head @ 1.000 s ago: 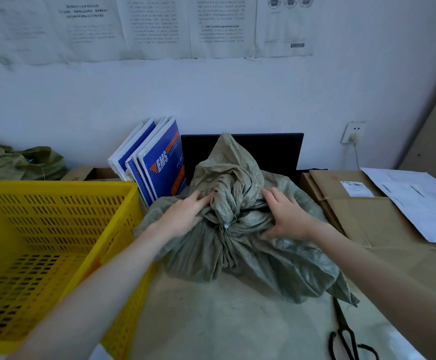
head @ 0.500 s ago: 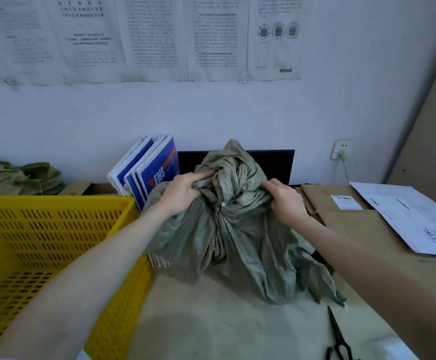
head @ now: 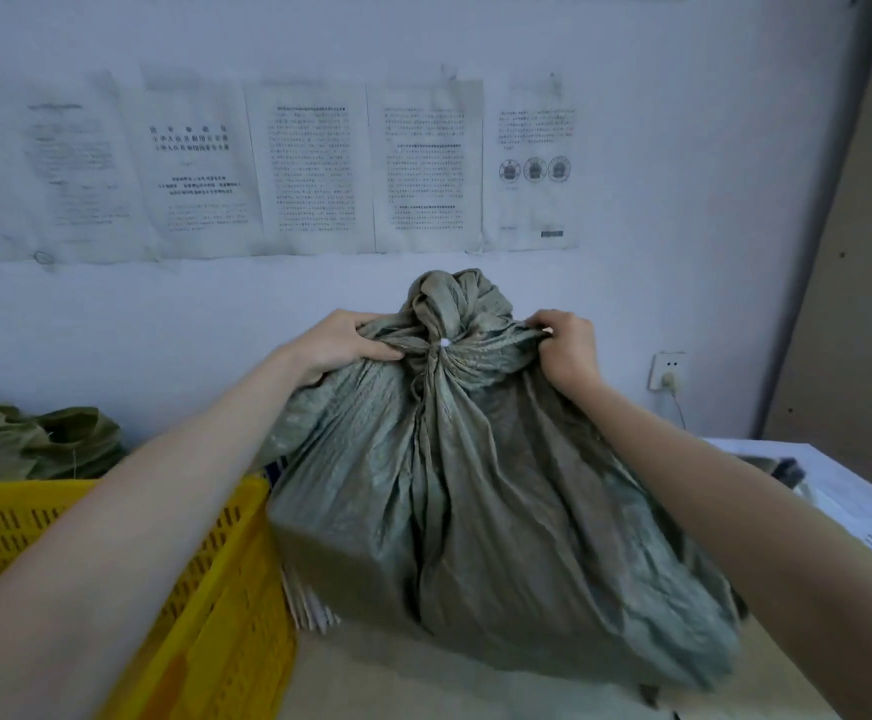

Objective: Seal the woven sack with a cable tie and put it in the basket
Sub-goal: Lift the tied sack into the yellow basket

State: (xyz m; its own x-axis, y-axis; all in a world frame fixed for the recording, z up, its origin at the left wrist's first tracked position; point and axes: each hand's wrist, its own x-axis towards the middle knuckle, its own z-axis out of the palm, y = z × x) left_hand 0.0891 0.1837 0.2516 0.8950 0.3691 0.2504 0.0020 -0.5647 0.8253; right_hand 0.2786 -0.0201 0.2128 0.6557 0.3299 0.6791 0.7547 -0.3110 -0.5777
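Fabric bunched in each fist: the left hand [head: 338, 341] and right hand [head: 565, 343] clamp the woven sack [head: 475, 511] on either side of its cable tie [head: 445, 343]. Slippery weave could slide free (the load looks heavy). The sack hangs between and below both hands, the yellow basket [head: 226, 563] down-left of the left hand.

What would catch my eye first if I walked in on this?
A bulging grey-green woven sack fills the middle, its neck cinched by a white cable tie, with the left hand and right hand gripping the cloth either side. A bright yellow basket waits at lower left.
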